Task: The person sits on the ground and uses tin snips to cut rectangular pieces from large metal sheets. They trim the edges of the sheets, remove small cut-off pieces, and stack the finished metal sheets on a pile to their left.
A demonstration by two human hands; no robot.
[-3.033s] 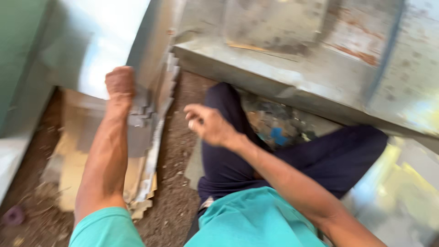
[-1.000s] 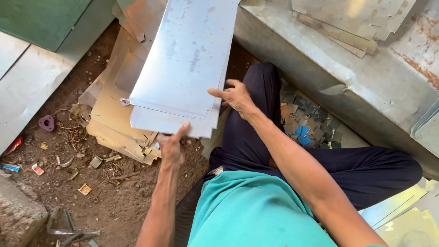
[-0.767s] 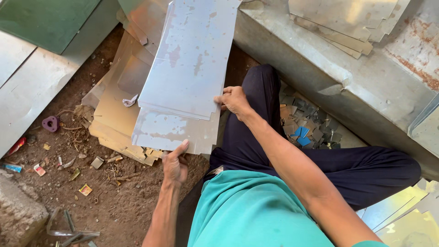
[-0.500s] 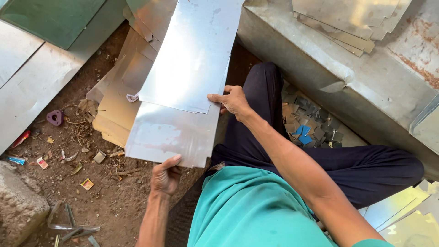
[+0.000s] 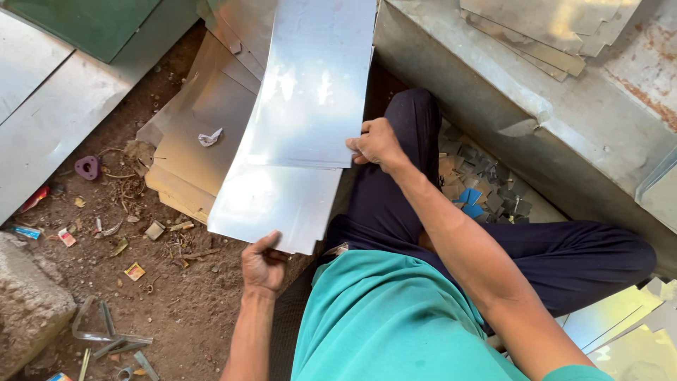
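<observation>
I sit on the dirt ground with thin shiny metal sheets (image 5: 303, 120) in front of me. My left hand (image 5: 264, 264) grips the near edge of the lowest metal sheet (image 5: 271, 208), which sticks out below the others. My right hand (image 5: 376, 143) pinches the right edge of the upper sheets at about their lower corner. The sheets slope up and away from me, resting over a stack of duller sheets (image 5: 201, 134) on the ground.
A large galvanised metal box (image 5: 536, 92) lies to the right, with cut sheets on top. Small metal offcuts (image 5: 479, 190) lie by my leg. Scrap bits and litter (image 5: 134, 271) dot the dirt at left, near a stone (image 5: 28, 310). Green and grey panels (image 5: 49, 106) lie top left.
The lowest sheet has slid toward me out from under the upper sheets, drawn by my left hand. My right hand has kept its hold on the right edge.
</observation>
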